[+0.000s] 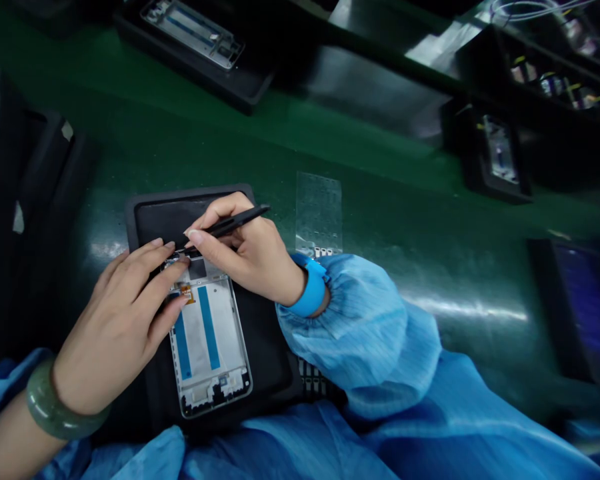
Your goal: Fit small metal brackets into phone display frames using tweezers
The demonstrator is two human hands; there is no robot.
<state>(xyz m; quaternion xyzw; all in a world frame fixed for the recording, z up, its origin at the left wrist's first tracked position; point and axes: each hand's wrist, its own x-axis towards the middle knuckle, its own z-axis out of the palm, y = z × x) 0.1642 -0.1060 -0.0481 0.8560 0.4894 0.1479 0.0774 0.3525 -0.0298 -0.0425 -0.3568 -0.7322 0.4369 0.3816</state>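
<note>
A phone mid-frame (225, 340) with two blue adhesive strips lies face down, slightly tilted, in a black tray (267, 320). My left hand (125, 313) rests over its upper left part, fingers stretched out and fingertips touching the upper end near a small orange flex cable (186, 293). In my right hand (250, 257) are slim black tweezers (240, 219), pinched between thumb and fingers. Their tips point down at the phone's upper end, close to my left fingertips. What the tips touch there is too small to make out.
A clear plastic sheet (319, 207) with small pieces lies right of the tray on the green table (380, 193). Another phone frame (195, 32) sits in a black tray at the back. Black trays stand at left; a box (500, 150) and a dark purple panel (585, 300) are at right.
</note>
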